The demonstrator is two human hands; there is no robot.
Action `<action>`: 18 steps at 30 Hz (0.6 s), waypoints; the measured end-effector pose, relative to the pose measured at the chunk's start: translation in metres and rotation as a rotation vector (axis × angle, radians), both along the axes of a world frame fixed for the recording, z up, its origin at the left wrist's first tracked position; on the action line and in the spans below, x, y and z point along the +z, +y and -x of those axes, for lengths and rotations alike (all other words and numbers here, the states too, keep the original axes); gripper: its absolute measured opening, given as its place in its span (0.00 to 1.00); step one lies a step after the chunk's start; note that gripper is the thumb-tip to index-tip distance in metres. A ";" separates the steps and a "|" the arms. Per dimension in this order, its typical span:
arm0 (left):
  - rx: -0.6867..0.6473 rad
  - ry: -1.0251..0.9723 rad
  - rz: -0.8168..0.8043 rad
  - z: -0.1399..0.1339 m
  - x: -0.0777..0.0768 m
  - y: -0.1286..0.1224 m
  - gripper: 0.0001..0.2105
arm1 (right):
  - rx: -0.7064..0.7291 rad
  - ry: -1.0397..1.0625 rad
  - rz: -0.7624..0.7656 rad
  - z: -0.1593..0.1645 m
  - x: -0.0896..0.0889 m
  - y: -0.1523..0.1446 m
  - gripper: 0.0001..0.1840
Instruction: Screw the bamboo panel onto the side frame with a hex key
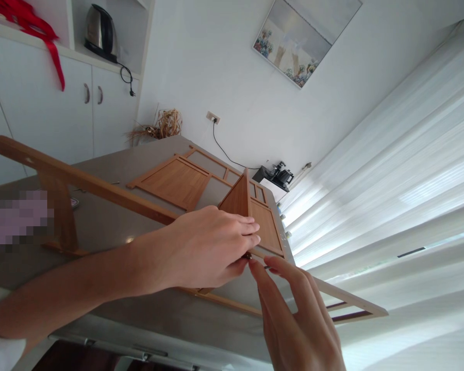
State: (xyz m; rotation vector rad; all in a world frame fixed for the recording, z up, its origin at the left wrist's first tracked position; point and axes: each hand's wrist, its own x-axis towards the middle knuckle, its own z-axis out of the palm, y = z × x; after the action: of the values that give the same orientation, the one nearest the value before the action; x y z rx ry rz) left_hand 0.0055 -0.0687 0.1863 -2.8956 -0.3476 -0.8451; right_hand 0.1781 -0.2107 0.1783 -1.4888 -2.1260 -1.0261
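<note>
Small dark fastener (248, 255), just below centre of view, at joint of wooden assembly (100, 188). I judge fastening step in hand; next move calls for steady hold, fine 2-finger turn. Left hand (212, 245) closes about joint; right hand (297, 309) narrowly pinches thin metal shank (267, 267). Rails smooth, squared. Tabletop (104, 226) grey, glossy; right side, pleated sheer curtain (410, 196).

- tiny dark bit (248, 255) — way too small to tell
- wooden frame (100, 187) partly hidden behind my left hand (209, 245)
- pinkish thing (17, 216), far left — totally blurred
</note>
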 end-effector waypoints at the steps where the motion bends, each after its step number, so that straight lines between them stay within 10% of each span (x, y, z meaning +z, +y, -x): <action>1: 0.004 0.002 -0.004 0.000 0.000 0.000 0.19 | -0.007 0.013 -0.003 -0.001 -0.001 -0.001 0.17; 18: 0.011 0.021 0.016 -0.001 -0.001 0.001 0.18 | -0.049 0.289 -0.308 0.013 -0.039 0.016 0.06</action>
State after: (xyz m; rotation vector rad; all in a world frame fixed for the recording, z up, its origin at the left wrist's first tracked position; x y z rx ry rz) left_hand 0.0067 -0.0678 0.1853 -2.9119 -0.3693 -0.8137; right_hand 0.1646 -0.1950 0.1392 -1.4423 -1.6582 -1.0295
